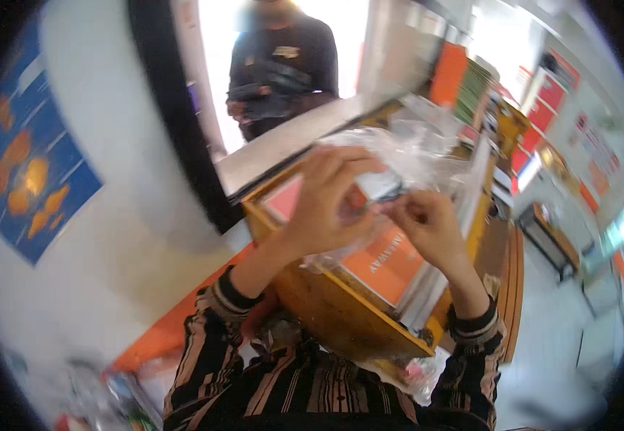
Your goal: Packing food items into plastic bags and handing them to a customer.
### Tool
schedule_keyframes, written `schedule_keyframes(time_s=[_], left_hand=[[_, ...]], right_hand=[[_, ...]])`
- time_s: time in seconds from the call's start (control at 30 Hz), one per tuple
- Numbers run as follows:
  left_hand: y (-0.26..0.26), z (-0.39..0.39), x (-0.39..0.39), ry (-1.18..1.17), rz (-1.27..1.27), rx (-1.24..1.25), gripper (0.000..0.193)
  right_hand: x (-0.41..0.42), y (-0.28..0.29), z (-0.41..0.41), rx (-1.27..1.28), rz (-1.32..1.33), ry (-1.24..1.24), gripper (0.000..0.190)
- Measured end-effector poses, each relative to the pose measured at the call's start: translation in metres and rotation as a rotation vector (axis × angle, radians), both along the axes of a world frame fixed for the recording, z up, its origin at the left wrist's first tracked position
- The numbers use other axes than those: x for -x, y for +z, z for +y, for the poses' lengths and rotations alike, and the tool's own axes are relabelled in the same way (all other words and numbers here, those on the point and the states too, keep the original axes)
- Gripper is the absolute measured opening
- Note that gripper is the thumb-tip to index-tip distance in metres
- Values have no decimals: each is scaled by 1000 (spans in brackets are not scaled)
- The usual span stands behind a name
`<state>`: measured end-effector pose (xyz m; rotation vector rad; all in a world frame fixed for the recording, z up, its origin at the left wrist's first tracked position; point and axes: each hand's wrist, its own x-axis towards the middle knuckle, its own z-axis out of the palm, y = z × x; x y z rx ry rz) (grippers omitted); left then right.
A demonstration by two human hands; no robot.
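Note:
My left hand (pixel 325 202) curls around a small wrapped item (pixel 376 186), partly white and red, whose kind the blur hides. At the item's near right end, the fingers of my right hand (pixel 425 223) are pinched together on its edge. Both hands are raised over a wooden tray-like box (pixel 344 318) on the counter. Inside the box, below my hands, lies an orange card (pixel 386 264) with printed writing. Crumpled clear plastic (pixel 419 156) fills the area just beyond my hands.
A person (pixel 285 70) in dark clothes stands beyond the window ledge (pixel 296 140), holding a dark object. An orange panel (pixel 448 73) and a green one (pixel 472 91) stand at the counter's far end. Clear plastic bags (pixel 86 393) lie at lower left. A bench (pixel 549 242) stands at right.

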<state>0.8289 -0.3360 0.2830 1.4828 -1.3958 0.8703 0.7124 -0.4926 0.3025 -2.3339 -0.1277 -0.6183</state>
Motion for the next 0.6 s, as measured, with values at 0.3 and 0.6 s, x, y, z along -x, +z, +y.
schedule_keyframes(time_s=[0.3,0.6], left_hand=[[-29,-36,8,151,-178,276,56],[-116,24,155,505,3,277,39]], right_hand=[[-35,-45,-97,-155,170,-68,35],[-39,-65,-82,428,-25,383,56]])
